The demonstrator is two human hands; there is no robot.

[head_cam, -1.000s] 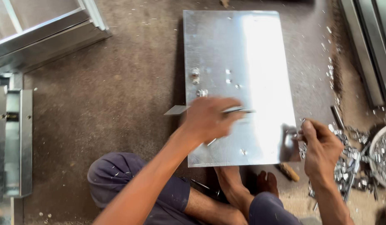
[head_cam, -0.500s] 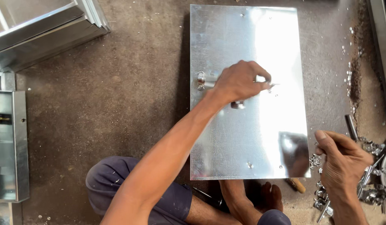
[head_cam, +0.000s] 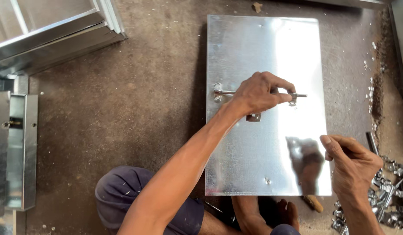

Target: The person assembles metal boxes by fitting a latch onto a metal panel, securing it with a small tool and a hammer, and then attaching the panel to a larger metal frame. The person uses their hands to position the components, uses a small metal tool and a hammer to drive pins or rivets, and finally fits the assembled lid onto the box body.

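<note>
A shiny rectangular metal sheet lies flat on the brown floor in front of me. My left hand reaches over its middle and grips a thin metal rod-like latch piece that runs across the sheet from a small bracket near the left edge. A small metal part lies just under that hand. My right hand hovers at the sheet's lower right corner with fingers curled, beside a heap of small metal fittings; whether it holds one is hidden.
Folded sheet-metal frames lie at the top left and a metal channel box at the left edge. Metal strips run along the right side. A wooden tool handle sits below the sheet by my feet.
My left hand has moved up the sheet with the rod piece and now holds it across the middle. My right hand has lifted from the fittings to the sheet's lower right corner.
</note>
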